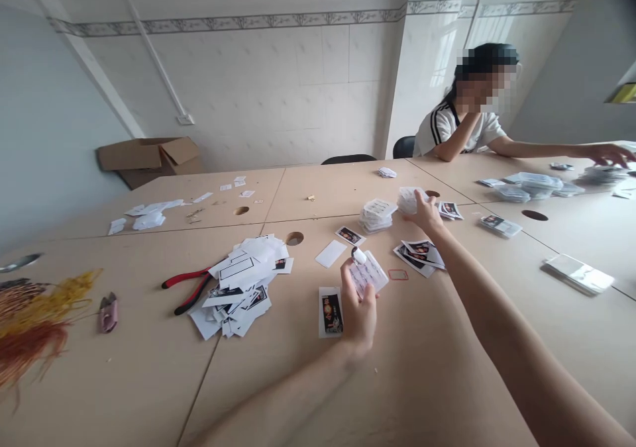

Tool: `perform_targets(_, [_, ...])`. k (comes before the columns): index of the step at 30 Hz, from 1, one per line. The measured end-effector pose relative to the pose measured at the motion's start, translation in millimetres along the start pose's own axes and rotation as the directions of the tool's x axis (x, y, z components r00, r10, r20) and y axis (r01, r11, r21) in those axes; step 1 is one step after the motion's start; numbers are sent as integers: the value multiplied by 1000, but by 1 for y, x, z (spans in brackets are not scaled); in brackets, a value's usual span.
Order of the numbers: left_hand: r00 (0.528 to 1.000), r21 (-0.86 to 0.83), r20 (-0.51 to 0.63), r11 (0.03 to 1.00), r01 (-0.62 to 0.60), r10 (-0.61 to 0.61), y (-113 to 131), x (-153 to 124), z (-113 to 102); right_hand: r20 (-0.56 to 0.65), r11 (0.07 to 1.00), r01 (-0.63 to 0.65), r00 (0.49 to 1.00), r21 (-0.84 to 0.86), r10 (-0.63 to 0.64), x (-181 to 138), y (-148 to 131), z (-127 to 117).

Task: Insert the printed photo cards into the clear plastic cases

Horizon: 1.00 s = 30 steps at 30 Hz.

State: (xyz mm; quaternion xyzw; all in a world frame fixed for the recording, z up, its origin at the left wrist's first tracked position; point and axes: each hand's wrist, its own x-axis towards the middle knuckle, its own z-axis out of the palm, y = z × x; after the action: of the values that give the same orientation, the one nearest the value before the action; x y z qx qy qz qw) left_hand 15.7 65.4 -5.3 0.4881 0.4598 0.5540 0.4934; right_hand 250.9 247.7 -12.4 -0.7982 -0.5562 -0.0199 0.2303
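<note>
My left hand grips a small clear plastic case with rows of small marks inside, tilted a little above the table. Stretched forward, my right hand has its thumb and fingers around a short stack of similar clear cases. Another stack of clear cases stands just left of it. A printed black card lies beside my left hand, partly covered by it. More printed cards lie fanned under my right forearm, near a small red-edged piece.
Left of my hands, a loose heap of paper cards partly covers red-handled pliers. Pink snips and yellow and red tassels lie farther left. A co-worker sits at the far right, one hand on stacked cases.
</note>
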Motion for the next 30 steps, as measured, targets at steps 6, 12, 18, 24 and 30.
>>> perform_targets(6, [1000,9,14,1000,-6,6,-2,-1,-2,18,1000,-21,1000,5,21,22,-8,-2])
perform_targets(12, [995,28,86,999,-43,41,-2,-2,-1,-371,933,308,902,188,-223,-41,-15,-40])
perform_targets(18, [967,32,207,987,-157,147,0,-4,2,-225,539,351,931,766,-286,-204,-33,-74])
perform_targets(24, [908,21,341,964,-267,244,5,-13,3,-127,296,203,958,933,-257,-252,-44,-77])
perform_targets(30, [813,123,462,882,-456,355,10,-22,4,-214,263,281,943,923,-255,-246,-43,-71])
